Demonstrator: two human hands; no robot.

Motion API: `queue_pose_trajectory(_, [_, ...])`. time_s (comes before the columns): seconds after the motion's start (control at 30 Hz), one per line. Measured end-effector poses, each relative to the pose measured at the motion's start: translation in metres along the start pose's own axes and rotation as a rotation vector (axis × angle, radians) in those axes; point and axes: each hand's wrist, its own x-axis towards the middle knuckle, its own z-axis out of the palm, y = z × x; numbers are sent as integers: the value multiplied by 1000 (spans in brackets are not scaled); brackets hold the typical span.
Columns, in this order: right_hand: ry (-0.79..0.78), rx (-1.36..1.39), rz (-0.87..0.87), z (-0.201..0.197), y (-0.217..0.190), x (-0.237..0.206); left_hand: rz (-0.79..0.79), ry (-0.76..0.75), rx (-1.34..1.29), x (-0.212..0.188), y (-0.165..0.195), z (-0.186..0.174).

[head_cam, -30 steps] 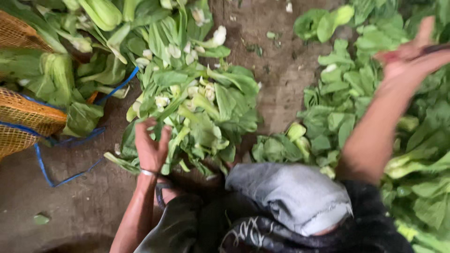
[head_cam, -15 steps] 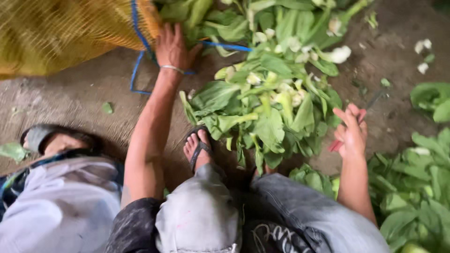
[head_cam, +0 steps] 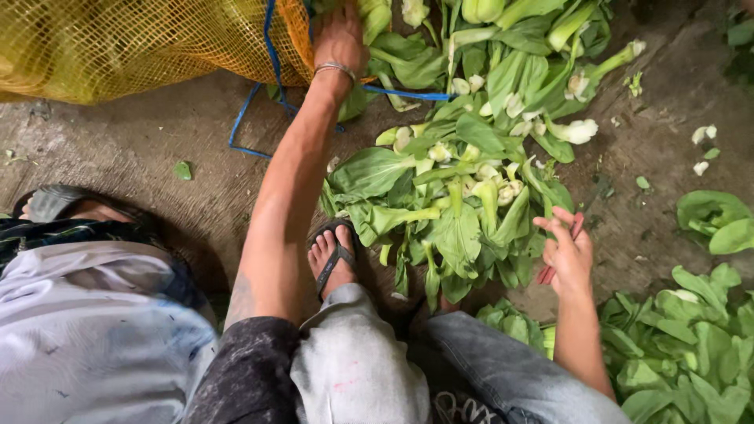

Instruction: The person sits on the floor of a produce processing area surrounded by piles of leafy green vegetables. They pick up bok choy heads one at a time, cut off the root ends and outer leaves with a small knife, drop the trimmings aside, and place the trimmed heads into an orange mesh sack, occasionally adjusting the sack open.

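Left hand (head_cam: pixel 339 35), metal bracelet (head_cam: pixel 336 69) at the wrist, is stretched to the upper centre of the frame, where it rests at the edge of the yellow-orange mesh sack (head_cam: pixel 118 43) and the green leafy vegetables with pale stalks (head_cam: pixel 463 180); its fingers are buried among the leaves and mesh, so I cannot tell whether they grip anything. Blue plastic cord (head_cam: pixel 259 118) runs along the sack's rim and loops down onto the bare concrete floor (head_cam: pixel 157 157) in the upper left. Main heap of the vegetables lies at centre, spreading to the top edge. Right hand (head_cam: pixel 567 251) sits at centre right, just beside the heap's right side, fingers curled and closed on a slim reddish tool (head_cam: pixel 550 271); its kind is too small to make out. A second pile of loose green leaves (head_cam: pixel 683 345) fills the lower right corner. Foot in a dark flip-flop sandal (head_cam: pixel 336 255) is planted at centre, touching the heap's lower left edge. Grey trouser knee (head_cam: pixel 353 361) at bottom centre.
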Motion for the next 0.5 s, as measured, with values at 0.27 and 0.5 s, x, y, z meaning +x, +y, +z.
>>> queue_pose_trajectory(0.27, [-121,-45,-116,21,-13,-4,193,-36,-337,-6,-12,-29])
queue_pose_trajectory(0.5, [-117,-62,-82,24,-5,-10,266,-523,-544,-22,55,-24])
